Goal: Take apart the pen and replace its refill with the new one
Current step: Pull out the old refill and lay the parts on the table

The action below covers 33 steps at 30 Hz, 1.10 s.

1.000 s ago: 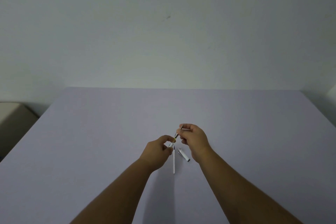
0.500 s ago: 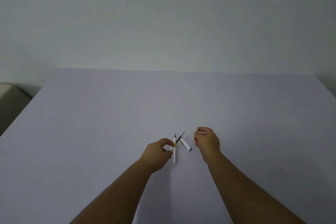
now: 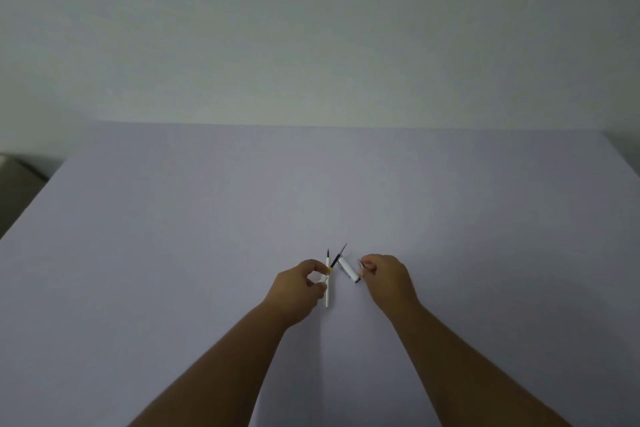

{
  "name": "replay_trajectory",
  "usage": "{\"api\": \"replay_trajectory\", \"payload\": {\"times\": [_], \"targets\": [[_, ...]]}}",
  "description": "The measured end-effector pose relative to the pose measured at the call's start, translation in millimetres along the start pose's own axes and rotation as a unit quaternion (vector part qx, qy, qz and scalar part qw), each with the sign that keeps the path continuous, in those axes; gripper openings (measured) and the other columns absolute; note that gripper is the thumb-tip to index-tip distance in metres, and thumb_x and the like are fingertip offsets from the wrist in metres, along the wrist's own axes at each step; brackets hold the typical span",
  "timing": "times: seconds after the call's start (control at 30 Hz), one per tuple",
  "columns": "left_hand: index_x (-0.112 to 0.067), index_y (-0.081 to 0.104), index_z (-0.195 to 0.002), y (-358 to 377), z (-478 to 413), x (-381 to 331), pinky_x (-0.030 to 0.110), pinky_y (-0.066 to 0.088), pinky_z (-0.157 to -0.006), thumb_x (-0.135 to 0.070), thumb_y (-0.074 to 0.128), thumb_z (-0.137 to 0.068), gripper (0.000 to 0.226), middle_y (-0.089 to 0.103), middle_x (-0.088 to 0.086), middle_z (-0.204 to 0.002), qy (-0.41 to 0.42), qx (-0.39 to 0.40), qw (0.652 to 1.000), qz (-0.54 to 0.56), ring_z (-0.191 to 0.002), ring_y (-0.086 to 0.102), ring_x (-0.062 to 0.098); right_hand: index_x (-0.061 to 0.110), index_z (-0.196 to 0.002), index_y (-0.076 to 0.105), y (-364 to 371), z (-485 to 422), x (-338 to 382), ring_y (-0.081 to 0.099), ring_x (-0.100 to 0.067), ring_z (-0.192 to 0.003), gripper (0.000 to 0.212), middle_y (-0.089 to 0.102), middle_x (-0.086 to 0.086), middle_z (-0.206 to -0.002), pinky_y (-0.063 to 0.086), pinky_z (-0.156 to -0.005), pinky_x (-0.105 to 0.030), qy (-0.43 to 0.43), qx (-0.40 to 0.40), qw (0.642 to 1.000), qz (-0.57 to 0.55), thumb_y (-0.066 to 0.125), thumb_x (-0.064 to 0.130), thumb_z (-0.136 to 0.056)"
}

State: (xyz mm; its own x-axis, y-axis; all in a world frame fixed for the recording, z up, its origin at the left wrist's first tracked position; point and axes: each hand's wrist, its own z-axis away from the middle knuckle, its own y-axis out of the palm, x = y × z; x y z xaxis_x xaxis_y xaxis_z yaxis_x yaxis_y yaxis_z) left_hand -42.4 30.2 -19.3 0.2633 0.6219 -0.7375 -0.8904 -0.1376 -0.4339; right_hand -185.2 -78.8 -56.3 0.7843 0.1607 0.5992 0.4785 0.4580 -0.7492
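My left hand [image 3: 299, 282] pinches the short white pen barrel [image 3: 323, 279]. From the barrel's yellow ring a thin black refill [image 3: 337, 257] sticks out, pointing up and to the right. A long white refill [image 3: 327, 293] with a dark tip lies on the table just right of my left fingers. A white pen cap [image 3: 348, 270] lies on the table between my hands. My right hand [image 3: 386, 276] is a little to the right of the cap, its fingertips closed on a small silvery tip piece [image 3: 361, 264].
Everything sits on a pale lilac table [image 3: 207, 236] backed by a plain wall. A dim beige object [image 3: 17, 180] stands beyond the table's left edge. Both forearms reach in from the bottom of the view.
One second ago both hands met at the pen's tip. My right hand has since drawn away to the right with the tip piece, baring the black refill. The view has tilted down.
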Motion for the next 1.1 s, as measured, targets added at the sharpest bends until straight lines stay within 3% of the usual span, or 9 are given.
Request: {"api": "replay_trajectory", "payload": {"times": [0.1,0.2,0.37,0.47,0.6,0.63,0.7,0.8,1.1], "targets": [[-0.035,0.061,-0.093,2,0,-1,0.016,0.039,-0.04,-0.019,0.055,-0.086,0.018,0.066,0.002,-0.075,0.003,0.001,1.0,-0.007,-0.054,0.053,0.01,-0.001,-0.085,0.068,0,-1,-3,0.059,-0.033,-0.089,0.018,0.066,-0.019,-0.089,0.044,-0.077,-0.036,0.011,-0.005,1.0,-0.016,0.052,0.008,-0.086],[-0.035,0.06,-0.094,3,0,-2,0.015,0.039,-0.04,-0.019,0.055,-0.086,0.018,0.066,0.003,-0.076,0.005,0.002,1.0,-0.007,-0.054,0.053,0.012,0.007,-0.11,0.068,-6,3,-1,0.059,-0.026,-0.107,0.026,0.067,-0.01,-0.111,0.043,-0.092,-0.029,0.026,-0.02,0.998,-0.055,0.053,0.013,-0.09],[-0.032,0.062,-0.097,5,1,-9,0.013,0.039,-0.036,-0.017,0.056,-0.085,0.02,0.065,0.003,-0.073,0.019,-0.002,1.0,0.004,-0.052,0.053,0.013,0.023,-0.068,0.069,-18,9,23,0.054,-0.005,-0.059,0.015,0.061,0.016,-0.055,0.042,-0.059,-0.019,0.093,0.026,0.946,-0.311,0.065,0.023,-0.083],[-0.029,0.062,-0.1,6,1,-14,0.015,0.042,-0.036,-0.015,0.056,-0.085,0.021,0.063,0.001,-0.066,0.024,-0.002,1.0,0.011,-0.051,0.052,0.017,0.019,-0.073,0.068,-17,8,35,0.051,-0.005,-0.056,0.011,0.061,0.009,-0.061,0.043,-0.058,-0.021,0.094,0.068,0.928,-0.355,0.065,0.021,-0.083],[-0.025,0.06,-0.107,5,2,-12,0.016,0.041,-0.039,-0.017,0.057,-0.086,0.023,0.064,0.004,-0.074,0.026,-0.002,1.0,0.002,-0.056,0.053,0.017,0.013,-0.07,0.06,-28,-7,35,0.049,-0.012,-0.055,0.019,0.057,-0.002,-0.068,0.043,-0.054,-0.024,0.14,-0.034,0.869,-0.474,0.053,0.012,-0.088],[-0.024,0.059,-0.109,4,2,-11,0.018,0.042,-0.041,-0.018,0.058,-0.086,0.024,0.064,0.004,-0.076,0.025,-0.005,1.0,-0.004,-0.059,0.054,0.017,0.012,-0.069,0.06,-32,-11,29,0.051,-0.014,-0.055,0.02,0.057,-0.004,-0.066,0.045,-0.055,-0.026,0.145,-0.066,0.873,-0.46,0.052,0.011,-0.087],[-0.024,0.055,-0.114,2,2,-7,0.021,0.042,-0.046,-0.02,0.058,-0.086,0.028,0.065,0.002,-0.079,0.019,-0.013,1.0,-0.018,-0.065,0.055,0.016,0.009,-0.077,0.065,-38,-17,13,0.059,-0.026,-0.066,0.016,0.065,-0.009,-0.071,0.049,-0.067,-0.033,0.143,-0.094,0.936,-0.308,0.054,0.016,-0.086],[-0.023,0.052,-0.119,1,1,-1,0.023,0.042,-0.05,-0.02,0.059,-0.085,0.034,0.065,0.001,-0.083,0.005,-0.028,0.999,-0.018,-0.064,0.053,0.013,0.005,-0.092,0.07,-34,-14,-8,0.064,-0.032,-0.095,0.019,0.073,-0.014,-0.094,0.047,-0.08,-0.031,0.128,-0.057,0.988,-0.07,0.058,0.019,-0.086],[-0.022,0.056,-0.115,-1,-2,8,0.017,0.04,-0.048,-0.015,0.062,-0.082,0.034,0.063,-0.006,-0.08,-0.014,-0.066,0.998,-0.011,-0.062,0.055,0.006,0.004,-0.094,0.069,-18,-9,-23,0.064,-0.03,-0.096,0.018,0.072,-0.015,-0.1,0.049,-0.086,-0.035,0.115,-0.074,0.988,-0.076,0.066,0.018,-0.083]]}}
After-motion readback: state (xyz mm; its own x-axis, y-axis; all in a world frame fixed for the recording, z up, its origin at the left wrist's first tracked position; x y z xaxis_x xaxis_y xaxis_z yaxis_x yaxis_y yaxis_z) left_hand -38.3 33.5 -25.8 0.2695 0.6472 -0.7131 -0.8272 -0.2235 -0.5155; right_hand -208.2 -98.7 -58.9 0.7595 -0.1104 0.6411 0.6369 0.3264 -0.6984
